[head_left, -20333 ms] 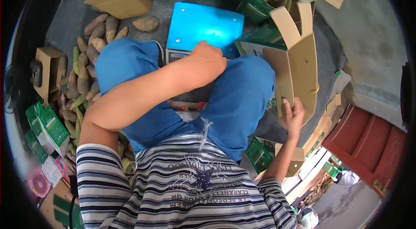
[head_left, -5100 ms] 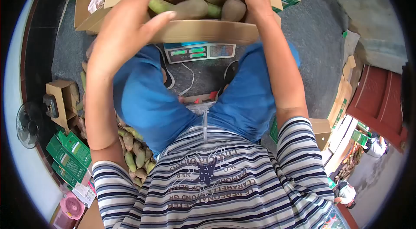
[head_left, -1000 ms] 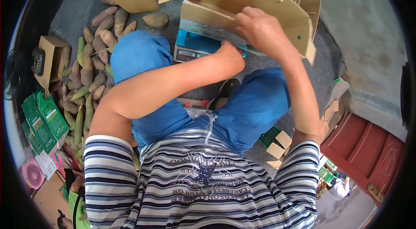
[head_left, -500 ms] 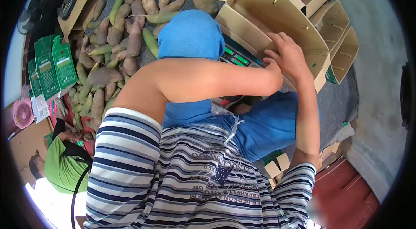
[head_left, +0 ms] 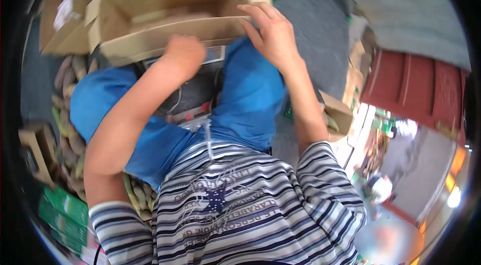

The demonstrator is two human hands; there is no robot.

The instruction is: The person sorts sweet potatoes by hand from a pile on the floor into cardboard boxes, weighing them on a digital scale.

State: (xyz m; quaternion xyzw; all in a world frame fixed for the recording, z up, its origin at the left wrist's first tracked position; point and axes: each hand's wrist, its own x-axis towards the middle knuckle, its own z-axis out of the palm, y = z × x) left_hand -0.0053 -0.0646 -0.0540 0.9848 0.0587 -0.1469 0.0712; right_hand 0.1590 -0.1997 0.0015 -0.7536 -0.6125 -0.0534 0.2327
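A large open cardboard box stands in front of my knees, with some blurred pale shape inside on its bottom. My left hand is closed in a fist against the outside of its near wall; the fingertips are hidden and slightly blurred, so what they hold cannot be made out. At the near right corner, my right hand grips the box rim, fingers over the edge and thumb lower down. Partly under the box, between my knees, shows the edge of a digital scale.
Purple and green root vegetables lie in a pile on the left. Another open carton stands at upper left, green boxes at lower left. A small carton lies right of my arm, near a red door-like panel.
My view has swung right, so the box appears centred. My left arm, formerly across my body beside my right hand, has moved left along the near wall. My right hand stays at the rim.
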